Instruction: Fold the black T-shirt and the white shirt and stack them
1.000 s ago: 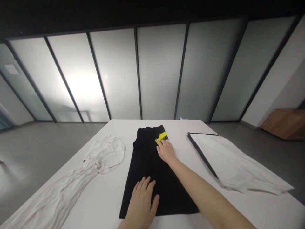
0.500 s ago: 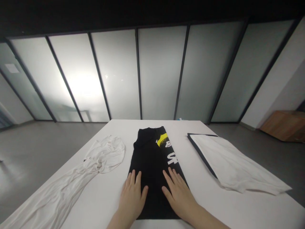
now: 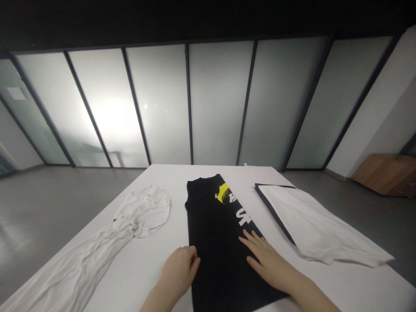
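Curled in at the left edge of the black garment (image 3: 214, 238) with the left hand (image 3: 180, 268), thumb against bent fingers; impossible to tell whether any cloth is pinched there. Spread wide and palm down with the right hand (image 3: 266, 262), lying across the right edge of the same garment, fingers pointing far and to the left, without a grip on anything. Between and beyond both hands, that black garment, stretched long and narrow along the middle of the white counter (image 3: 177, 170), mostly smooth, with a short sleeve folded over at its far left. Near its far right edge, a yellow print (image 3: 222, 193); just nearer, white lettering (image 3: 243, 216), clear of the right fingertips. To the left and well apart, a crumpled white garment (image 3: 143, 212), bunched at its far end and trailing in loose folds toward the near left. To the right, a flatter white garment (image 3: 325, 225) on top of a dark cloth (image 3: 274, 214), visible only along the left and far edges. Behind the counter, frosted glass panels (image 3: 221, 104) in dark frames, brightly lit toward the left. At far right, on the grey floor (image 3: 113, 184), a wooden cabinet (image 3: 385, 173).
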The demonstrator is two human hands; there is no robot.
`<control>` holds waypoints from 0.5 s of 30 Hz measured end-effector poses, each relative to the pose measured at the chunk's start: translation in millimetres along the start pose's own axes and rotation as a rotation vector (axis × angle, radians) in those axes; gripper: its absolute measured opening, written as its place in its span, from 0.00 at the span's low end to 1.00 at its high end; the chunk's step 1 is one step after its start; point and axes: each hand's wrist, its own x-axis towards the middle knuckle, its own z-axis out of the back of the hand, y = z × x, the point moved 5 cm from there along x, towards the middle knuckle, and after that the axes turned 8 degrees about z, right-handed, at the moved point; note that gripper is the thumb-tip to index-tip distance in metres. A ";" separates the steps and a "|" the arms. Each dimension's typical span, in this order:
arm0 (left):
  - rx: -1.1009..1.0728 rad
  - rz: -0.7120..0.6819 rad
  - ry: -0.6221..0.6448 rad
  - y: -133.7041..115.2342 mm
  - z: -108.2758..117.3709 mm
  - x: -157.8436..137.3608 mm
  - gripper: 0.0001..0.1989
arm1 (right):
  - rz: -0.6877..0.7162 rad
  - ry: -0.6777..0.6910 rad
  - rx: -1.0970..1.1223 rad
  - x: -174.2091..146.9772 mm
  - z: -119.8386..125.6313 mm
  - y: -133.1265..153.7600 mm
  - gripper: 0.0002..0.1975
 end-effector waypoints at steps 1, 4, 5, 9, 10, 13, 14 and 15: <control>-0.018 -0.026 0.029 0.3 -0.7 -0.4 0.07 | -0.027 0.007 -0.009 -3.1 -0.5 2.3 0.33; -0.045 -0.098 0.118 0.5 -0.3 -3.2 0.03 | -0.108 -0.003 -0.032 -14.9 -5.5 19.0 0.34; -0.051 -0.117 0.150 0.3 0.5 -4.7 0.02 | -0.108 -0.022 -0.034 -18.4 -8.8 28.7 0.33; -0.069 -0.149 0.276 -0.1 3.8 -12.1 0.03 | 0.120 -0.095 -0.029 -21.6 -38.4 79.7 0.30; -0.074 -0.142 0.313 0.7 3.9 -14.1 0.03 | 0.183 -0.106 -0.037 -19.8 -50.0 90.4 0.29; -0.096 -0.139 0.401 3.5 3.5 -18.6 0.04 | 0.358 -0.148 -0.070 -10.9 -87.9 113.7 0.15; -0.105 -0.156 0.404 4.0 3.9 -18.7 0.04 | 0.405 -0.184 -0.072 -8.1 -98.6 119.3 0.10; -0.115 -0.177 0.386 4.3 5.1 -17.7 0.04 | 0.444 -0.214 -0.068 -5.6 -108.3 124.2 0.07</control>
